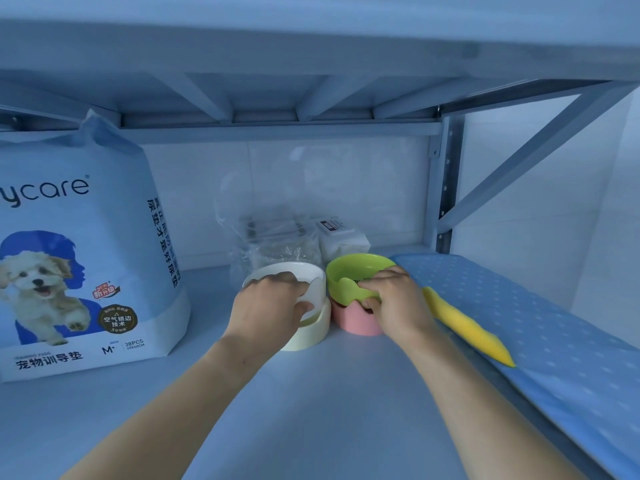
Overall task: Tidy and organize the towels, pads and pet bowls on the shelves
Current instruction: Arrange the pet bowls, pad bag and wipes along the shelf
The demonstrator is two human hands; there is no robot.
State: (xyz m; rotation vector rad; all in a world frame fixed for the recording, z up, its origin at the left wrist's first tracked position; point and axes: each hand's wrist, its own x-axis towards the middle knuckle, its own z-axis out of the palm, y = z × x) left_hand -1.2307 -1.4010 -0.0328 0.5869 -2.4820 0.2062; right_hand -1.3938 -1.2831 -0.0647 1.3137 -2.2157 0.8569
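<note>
The left hand [270, 306] grips the white bowl [317, 287]: its fingers [289, 277] curl together over the near rim and down inside, and the thumb presses the outer wall, so the wall is pinched between them. This white bowl sits tilted in a cream bowl [311, 332] beneath it, and the cream bowl stands on the shelf board [311, 410]. The right hand [393, 303] holds the green bowl [349, 271] in the same way, with fingers hooked close together over the rim and the thumb low against the outside. The green bowl rests on top of a pink bowl [349, 322]. The two stacks stand just beside each other, near the middle of the shelf and toward its back. Behind them lie a clear plastic package [277, 244] and a white packet [341, 239] with a label, both close to the tiled wall [311, 174]. At the left stands a tall bag of pet training pads [79, 254] printed with a dog. Along the right side lies a blue dotted pad [536, 323], and a long yellow item [467, 327] lies on its near edge, touching the right wrist. Whether this is cloth cannot be told. The pale metal upper shelf [311, 81] spans overhead, with an upright post [443, 185] and a diagonal brace [536, 150] at the right.
</note>
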